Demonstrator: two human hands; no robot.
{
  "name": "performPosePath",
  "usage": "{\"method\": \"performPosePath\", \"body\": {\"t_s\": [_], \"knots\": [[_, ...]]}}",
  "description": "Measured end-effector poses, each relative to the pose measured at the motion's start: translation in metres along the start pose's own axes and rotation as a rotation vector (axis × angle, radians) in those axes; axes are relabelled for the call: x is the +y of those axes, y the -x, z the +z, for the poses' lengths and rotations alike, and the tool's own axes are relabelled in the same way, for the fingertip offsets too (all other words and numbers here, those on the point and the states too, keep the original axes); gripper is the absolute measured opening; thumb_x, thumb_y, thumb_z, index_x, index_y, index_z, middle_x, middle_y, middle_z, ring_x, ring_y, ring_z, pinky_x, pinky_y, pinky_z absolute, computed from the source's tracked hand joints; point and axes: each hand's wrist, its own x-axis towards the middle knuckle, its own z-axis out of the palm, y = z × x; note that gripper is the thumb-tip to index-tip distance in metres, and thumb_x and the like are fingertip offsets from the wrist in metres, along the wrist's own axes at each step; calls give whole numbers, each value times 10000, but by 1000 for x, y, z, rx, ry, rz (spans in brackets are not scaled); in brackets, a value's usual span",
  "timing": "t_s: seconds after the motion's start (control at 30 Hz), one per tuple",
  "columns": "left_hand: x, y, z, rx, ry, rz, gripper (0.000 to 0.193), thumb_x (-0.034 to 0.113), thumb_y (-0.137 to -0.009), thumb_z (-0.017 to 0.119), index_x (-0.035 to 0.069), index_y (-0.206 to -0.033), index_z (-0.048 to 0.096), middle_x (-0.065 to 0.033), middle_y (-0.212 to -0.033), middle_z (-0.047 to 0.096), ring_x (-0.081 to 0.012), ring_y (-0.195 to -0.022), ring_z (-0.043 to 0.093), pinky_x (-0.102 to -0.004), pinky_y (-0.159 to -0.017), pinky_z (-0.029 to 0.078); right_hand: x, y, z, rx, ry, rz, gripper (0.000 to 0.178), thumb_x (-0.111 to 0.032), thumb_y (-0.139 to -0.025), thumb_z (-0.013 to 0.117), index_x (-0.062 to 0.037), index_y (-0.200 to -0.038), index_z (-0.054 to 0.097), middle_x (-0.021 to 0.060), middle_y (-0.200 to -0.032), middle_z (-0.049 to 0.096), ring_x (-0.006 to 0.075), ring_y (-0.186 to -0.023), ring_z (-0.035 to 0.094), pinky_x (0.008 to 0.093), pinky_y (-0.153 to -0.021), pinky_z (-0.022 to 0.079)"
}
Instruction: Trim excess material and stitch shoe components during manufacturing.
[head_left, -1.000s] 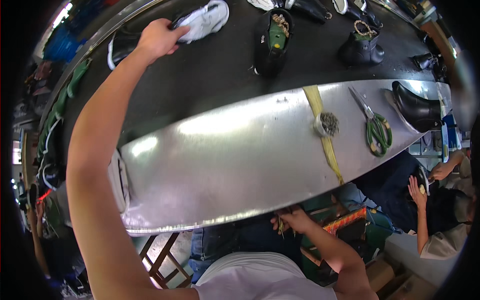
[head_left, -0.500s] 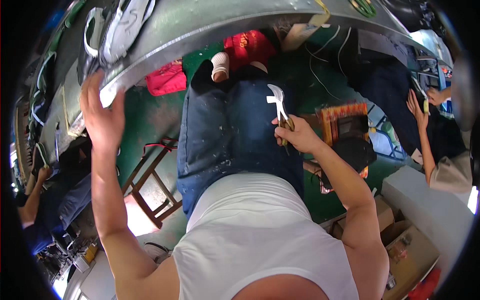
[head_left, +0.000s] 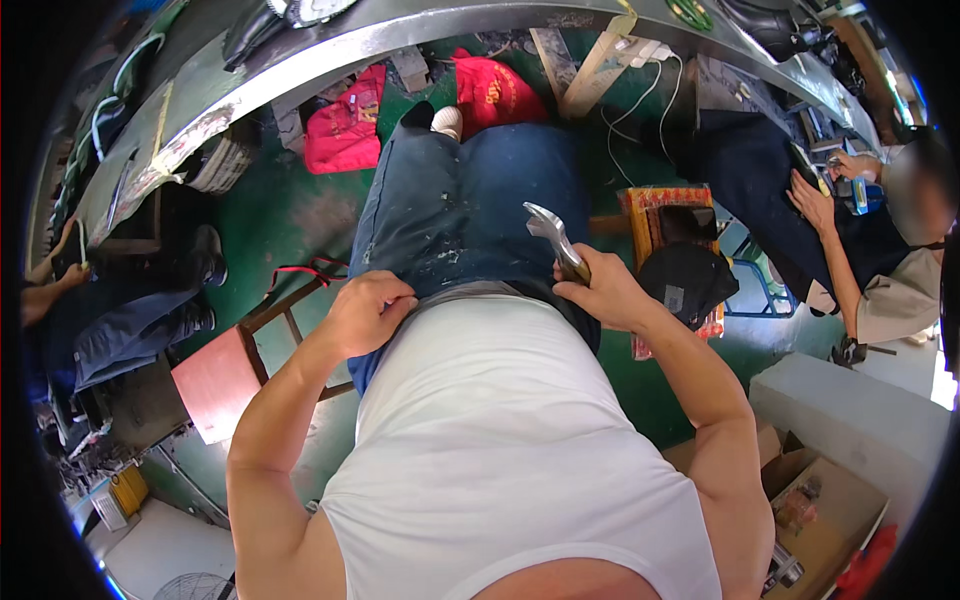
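Observation:
My right hand is closed round the handles of a pair of lasting pliers, held over my right thigh. Their curved metal jaws point up and to the left. At the left of my waist, my left hand rests with fingers and thumb drawn together against the dark blue trousers. Whether cloth or some small thing is between those fingertips is hidden. White specks dot the trousers. Part of a black shoe shows on the metal-edged workbench ahead of me.
Red bags lie under the bench, near white cables. To my left stands a stool; a black cap sits at my right. People work on both sides. An open cardboard box is behind me to the right.
My left hand has come back from the bench edge to my waist, and its fingers have closed. The pliers have turned and come lower and nearer. The light-coloured shoe has mostly left the view.

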Motion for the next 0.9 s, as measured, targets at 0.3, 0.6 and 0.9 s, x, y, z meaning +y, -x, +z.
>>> {"method": "performPosePath", "body": {"t_s": [0.3, 0.6, 0.9], "knots": [[73, 56, -43, 40, 238, 29, 44, -14, -839, 684, -41, -866, 663, -116, -810, 650, -203, -747, 628, -312, -661, 487, -33, 61, -16, -160, -284, 2, 242, -84, -831, 735, -23, -1020, 598, 37, -908, 662, 120, -859, 619, 280, -782, 497], [-121, -36, -4, 481, 223, -686, 408, 378, -980, 564, -2, -899, 689, -37, -738, 633, -138, -670, 591, -314, -553, 471, 56, -36, -32, 501, 198, -55, 405, -392, -906, 664, -2, -974, 576, 231, -871, 664, 427, -869, 653, 459, -742, 496], [-156, -55, 20, 201, 356, -837, 501, 457, -996, 510, -9, -925, 683, -100, -778, 648, -189, -733, 622, -368, -548, 477, 56, -50, -51, 550, 266, -30, 359, -275, -868, 697, -20, -1095, 587, 251, -960, 662, 451, -959, 627, 483, -811, 482]]}}
